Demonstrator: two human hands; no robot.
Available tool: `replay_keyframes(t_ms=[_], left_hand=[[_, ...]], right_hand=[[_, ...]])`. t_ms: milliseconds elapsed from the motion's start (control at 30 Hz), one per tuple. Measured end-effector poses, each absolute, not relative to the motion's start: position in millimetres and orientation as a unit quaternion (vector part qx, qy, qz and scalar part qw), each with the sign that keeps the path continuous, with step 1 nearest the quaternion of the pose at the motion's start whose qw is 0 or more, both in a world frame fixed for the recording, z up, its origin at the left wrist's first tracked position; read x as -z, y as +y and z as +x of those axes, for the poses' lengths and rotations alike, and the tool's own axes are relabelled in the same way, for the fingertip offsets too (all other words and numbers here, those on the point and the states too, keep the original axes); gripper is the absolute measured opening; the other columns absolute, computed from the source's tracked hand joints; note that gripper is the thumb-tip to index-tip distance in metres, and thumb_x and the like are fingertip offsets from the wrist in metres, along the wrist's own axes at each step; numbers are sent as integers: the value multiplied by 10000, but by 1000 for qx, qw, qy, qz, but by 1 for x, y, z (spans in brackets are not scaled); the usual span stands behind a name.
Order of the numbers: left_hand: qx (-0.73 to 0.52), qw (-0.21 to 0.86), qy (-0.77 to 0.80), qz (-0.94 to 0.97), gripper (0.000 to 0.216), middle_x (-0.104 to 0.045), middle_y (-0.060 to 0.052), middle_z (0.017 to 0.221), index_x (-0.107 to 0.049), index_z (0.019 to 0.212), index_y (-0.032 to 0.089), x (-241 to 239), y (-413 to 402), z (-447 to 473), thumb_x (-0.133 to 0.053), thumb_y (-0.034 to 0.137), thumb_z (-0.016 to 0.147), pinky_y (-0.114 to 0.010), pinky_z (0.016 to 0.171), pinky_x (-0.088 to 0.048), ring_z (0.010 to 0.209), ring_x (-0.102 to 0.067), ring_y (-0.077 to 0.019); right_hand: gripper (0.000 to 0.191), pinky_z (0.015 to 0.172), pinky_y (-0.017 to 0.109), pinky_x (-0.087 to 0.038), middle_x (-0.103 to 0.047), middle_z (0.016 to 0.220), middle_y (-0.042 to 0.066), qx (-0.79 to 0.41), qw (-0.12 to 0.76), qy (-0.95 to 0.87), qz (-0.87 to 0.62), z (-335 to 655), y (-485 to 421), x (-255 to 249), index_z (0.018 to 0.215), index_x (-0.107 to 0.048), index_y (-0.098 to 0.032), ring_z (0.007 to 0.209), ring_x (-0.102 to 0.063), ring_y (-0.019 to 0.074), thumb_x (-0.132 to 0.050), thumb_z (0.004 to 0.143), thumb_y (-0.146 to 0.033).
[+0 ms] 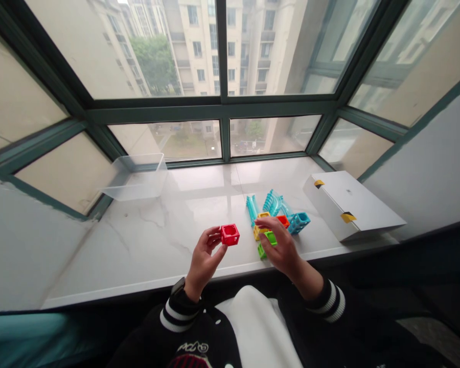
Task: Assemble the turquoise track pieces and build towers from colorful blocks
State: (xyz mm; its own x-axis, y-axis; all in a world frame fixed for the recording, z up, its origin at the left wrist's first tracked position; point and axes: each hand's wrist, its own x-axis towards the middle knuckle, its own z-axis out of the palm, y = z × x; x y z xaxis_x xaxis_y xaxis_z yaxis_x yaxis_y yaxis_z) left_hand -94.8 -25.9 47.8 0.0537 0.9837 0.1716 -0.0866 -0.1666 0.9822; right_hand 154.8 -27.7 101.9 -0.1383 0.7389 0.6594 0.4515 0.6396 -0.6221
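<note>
My left hand [204,258] pinches a red hollow cube block [230,234] between thumb and fingers, lifted above the white marble sill [145,240]. My right hand [279,244] reaches over a small pile of toy blocks, its fingers curled around a green block [269,237], with a yellow block [259,228] and an orange-red block [282,220] right beside the fingertips. Behind them lie teal curved track pieces [273,201] and a teal cube block [299,222].
A clear plastic tub [136,176] stands at the back left of the sill, by the window. A white cardboard box [348,204] with yellow tape lies on the right. The window frame [222,110] closes the back; the sill's front edge runs near my wrists.
</note>
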Motion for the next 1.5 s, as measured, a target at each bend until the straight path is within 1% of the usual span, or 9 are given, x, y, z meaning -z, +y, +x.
replay_keyframes(t_ms=[100,200,400,600,867,967,1167,1333,1500], left_hand=[[-558,501,387,537,481,-685,-131,1363,-609,1337,238,-65,-31,-89,-807,345,912,-488,1122,-569,1237,-698,-278],[-563,511,360,540,444,-697,-120,1356,-615,1341,253,-74,-35,-86,-787,316,936,-485,1132,-562,1255,-695,-277],[-562,530,343,535,371,-669,-127,1434,-645,1313,252,-73,-36,-82,-757,309,964,-502,1143,-555,1299,-686,-293],[-546,539,361,530,304,-571,-147,1574,-678,1232,237,-68,-39,-75,-752,362,965,-490,1124,-567,1374,-633,-323],[-531,572,379,497,342,-730,-97,1285,-658,1263,247,-59,-37,-72,-714,439,984,-452,984,-627,1128,-727,-262],[-528,589,388,474,377,-722,-87,1282,-620,1282,258,-55,-37,-70,-732,437,969,-460,990,-622,1128,-727,-257],[-517,605,402,454,624,-701,-78,1290,-513,1441,295,-58,-38,-64,-805,431,907,-415,960,-620,1053,-721,-213],[-500,608,394,474,449,-728,-75,1167,-631,1242,244,-57,-40,-62,-826,437,887,-369,909,-608,1048,-714,-231],[-491,602,405,483,419,-735,-55,1074,-634,1120,236,-54,-38,-60,-872,436,840,-358,867,-609,982,-724,-224]], right_hand=[[470,1000,500,-646,-650,1377,133,-194,488,-759,-384,139,-29,-104,1496,-524,-277,1240,-669,288,-589,1032,-238],[539,1025,493,-648,-606,1446,151,-238,477,-761,-370,130,-30,-100,1551,-471,-270,1258,-675,284,-620,1033,-274],[586,974,457,-677,-667,1365,140,-256,463,-760,-376,130,-32,-89,1587,-445,-280,1130,-749,264,-640,1035,-290],[579,964,443,-671,-640,1372,122,-208,460,-770,-391,134,-33,-84,1544,-530,-309,1088,-732,253,-682,991,-233],[624,1092,495,-613,-635,1415,114,-170,453,-786,-385,137,-31,-87,1591,-495,-343,1313,-649,297,-615,1006,-162],[636,1124,513,-590,-634,1459,115,-166,442,-790,-391,138,-30,-84,1616,-463,-345,1350,-635,299,-590,1021,-158],[637,1159,513,-559,-635,1501,113,-175,425,-798,-390,140,-28,-80,1625,-450,-324,1401,-608,286,-549,1027,-131],[756,1147,546,-558,-620,1507,142,-185,411,-803,-390,138,-29,-81,1634,-417,-306,1386,-611,324,-739,952,-248],[766,1131,542,-565,-657,1454,127,-187,422,-799,-386,136,-27,-79,1594,-453,-309,1351,-636,319,-744,900,-161]])
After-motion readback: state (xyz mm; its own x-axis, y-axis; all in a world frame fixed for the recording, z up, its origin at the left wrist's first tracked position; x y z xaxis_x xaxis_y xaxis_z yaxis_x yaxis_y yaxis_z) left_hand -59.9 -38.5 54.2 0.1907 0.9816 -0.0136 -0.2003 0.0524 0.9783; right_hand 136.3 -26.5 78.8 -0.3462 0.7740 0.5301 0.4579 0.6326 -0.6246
